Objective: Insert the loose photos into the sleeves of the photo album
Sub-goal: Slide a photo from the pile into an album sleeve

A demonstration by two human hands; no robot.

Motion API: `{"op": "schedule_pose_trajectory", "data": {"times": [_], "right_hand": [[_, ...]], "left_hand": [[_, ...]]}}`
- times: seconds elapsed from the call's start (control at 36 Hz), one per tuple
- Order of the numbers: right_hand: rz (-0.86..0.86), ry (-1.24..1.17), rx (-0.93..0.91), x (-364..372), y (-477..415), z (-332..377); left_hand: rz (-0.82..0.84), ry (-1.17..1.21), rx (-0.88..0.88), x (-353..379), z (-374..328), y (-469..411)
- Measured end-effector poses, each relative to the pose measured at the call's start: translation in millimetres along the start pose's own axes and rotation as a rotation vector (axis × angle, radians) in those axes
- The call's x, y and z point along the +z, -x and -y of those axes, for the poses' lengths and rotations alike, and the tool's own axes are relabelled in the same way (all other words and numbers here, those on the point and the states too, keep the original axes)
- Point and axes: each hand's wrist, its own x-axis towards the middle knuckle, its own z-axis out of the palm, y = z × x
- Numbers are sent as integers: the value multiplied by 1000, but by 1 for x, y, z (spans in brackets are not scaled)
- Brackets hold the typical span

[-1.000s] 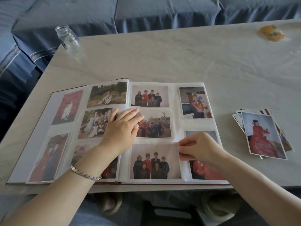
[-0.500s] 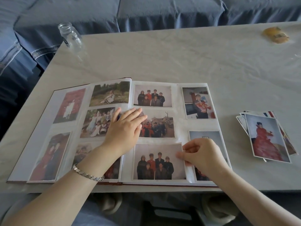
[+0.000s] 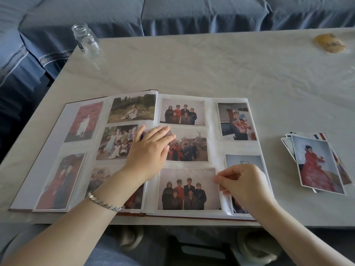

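An open photo album (image 3: 213, 150) lies on the table near its front edge, with photos in the sleeves of both pages. My left hand (image 3: 148, 150) rests flat with straight fingers across the album's spine and middle sleeves. My right hand (image 3: 244, 185) has curled fingers at the right edge of the bottom group photo (image 3: 188, 189), pinching that edge where it meets the sleeve. The photo lies almost wholly in the lower middle sleeve of the right page. A stack of loose photos (image 3: 317, 162) lies to the right of the album, topped by a figure in a red dress.
A clear glass jar (image 3: 86, 41) stands at the table's far left corner. A yellow packet (image 3: 329, 43) lies at the far right. A blue sofa (image 3: 172, 14) runs behind the table (image 3: 211, 70). My lap and slippers show below the front edge.
My right hand has shifted slightly rightward along the bottom group photo's right edge. The left hand has stayed flat on the album. The camera view has drifted a little.
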Motion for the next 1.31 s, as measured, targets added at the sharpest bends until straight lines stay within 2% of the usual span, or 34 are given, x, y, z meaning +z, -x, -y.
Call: {"op": "schedule_pose_trajectory", "data": {"times": [0.44,0.72,0.94,1.03,1.08,1.19,1.25,1.31], "right_hand": [[-35,155,-33,3,2,5],[181,-112,75,-1,-4,10],[194,-320,231,-8,-3,6],[138,-301,233,-5,-4,8],[128,-305,244,-5,-5,10],[240,-501,285,-15,-5,17],[290,-534,261,-20,-5,21],[296,-492,193,-25,-4,26]], "left_hand": [[16,2,-11,-1,-1,0],[-5,-5,0,0,-1,-1],[21,17,-21,-3,-3,0],[47,-16,-29,-8,-9,1],[126,-9,22,-17,-22,4],[530,139,204,-28,-62,19],[602,138,255,-28,-79,25],[577,137,251,-26,-89,25]]}}
